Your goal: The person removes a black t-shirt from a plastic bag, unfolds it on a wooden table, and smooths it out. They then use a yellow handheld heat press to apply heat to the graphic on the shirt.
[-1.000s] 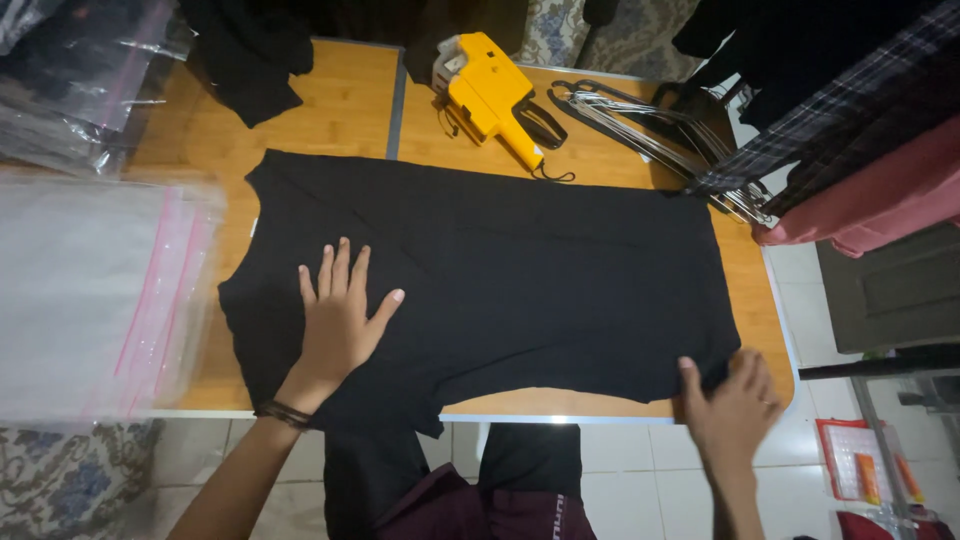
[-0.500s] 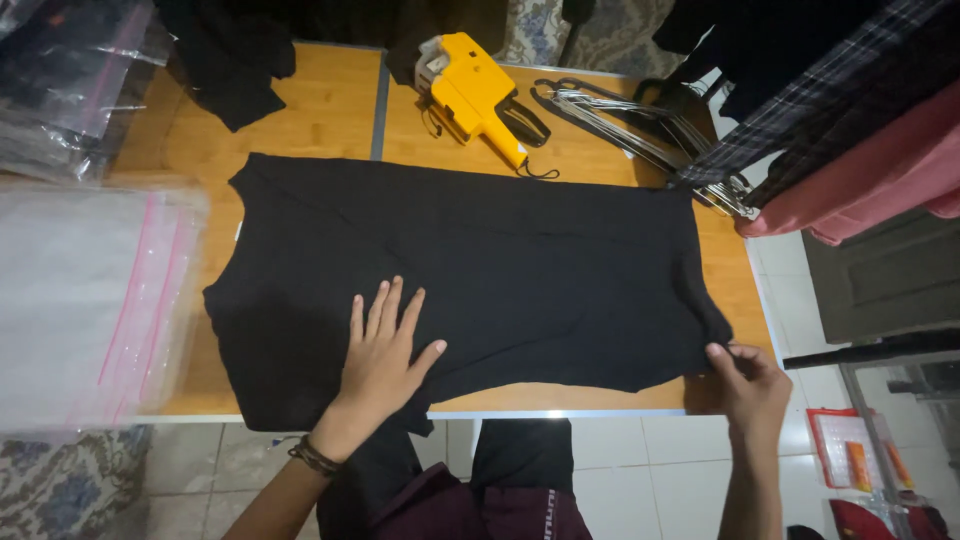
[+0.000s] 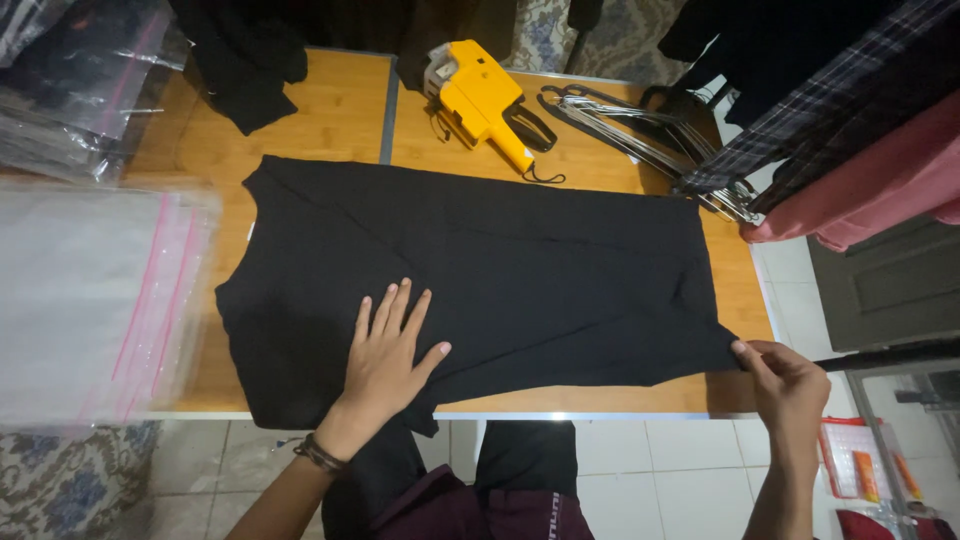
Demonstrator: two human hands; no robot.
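My left hand (image 3: 388,352) lies flat, fingers spread, on the black shirt (image 3: 480,275) at lower centre. My right hand (image 3: 790,385) pinches its lower-right corner.

A black garment (image 3: 480,270) lies spread flat across the middle of the wooden table, folded lengthwise, its near right corner lifted and its near left edge hanging over.

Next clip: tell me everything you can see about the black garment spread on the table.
The black garment is plain, soft-looking cloth with no visible print, lying flat and lengthwise across the wooden table. Its near edge hangs slightly over the table's front. The left hand presses flat on it, fingers spread; the right hand pinches its near right corner, pulling it taut. Faint creases cross it.
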